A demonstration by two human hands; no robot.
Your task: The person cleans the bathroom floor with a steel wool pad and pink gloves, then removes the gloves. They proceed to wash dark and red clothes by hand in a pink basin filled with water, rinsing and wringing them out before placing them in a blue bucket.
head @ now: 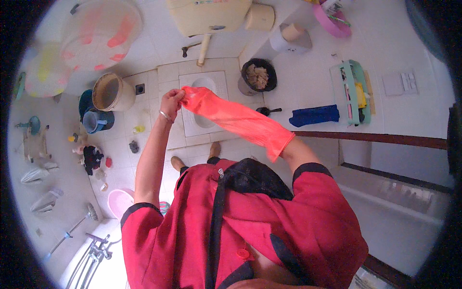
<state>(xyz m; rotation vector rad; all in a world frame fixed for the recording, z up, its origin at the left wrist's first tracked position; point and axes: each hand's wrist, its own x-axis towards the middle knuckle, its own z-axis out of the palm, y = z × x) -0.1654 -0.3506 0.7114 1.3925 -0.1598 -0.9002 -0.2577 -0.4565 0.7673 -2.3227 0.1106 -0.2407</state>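
Note:
A long red rubber glove (238,121) covers my right hand and most of that forearm, its cuff below the elbow. My right hand (196,96) is hidden inside it, so its fingers cannot be made out. My left hand (174,101), bare and with a bangle at the wrist, pinches the finger end of the glove. Both hands are above a white squat toilet (205,124) set in the tiled floor.
A black waste bin (249,86) with crumpled paper stands right of the toilet. At the left are a beige bucket (126,95), a blue bucket (108,124) and a pink basin (117,202). A blue cloth (314,115) and a green rack (365,104) hang on the right wall.

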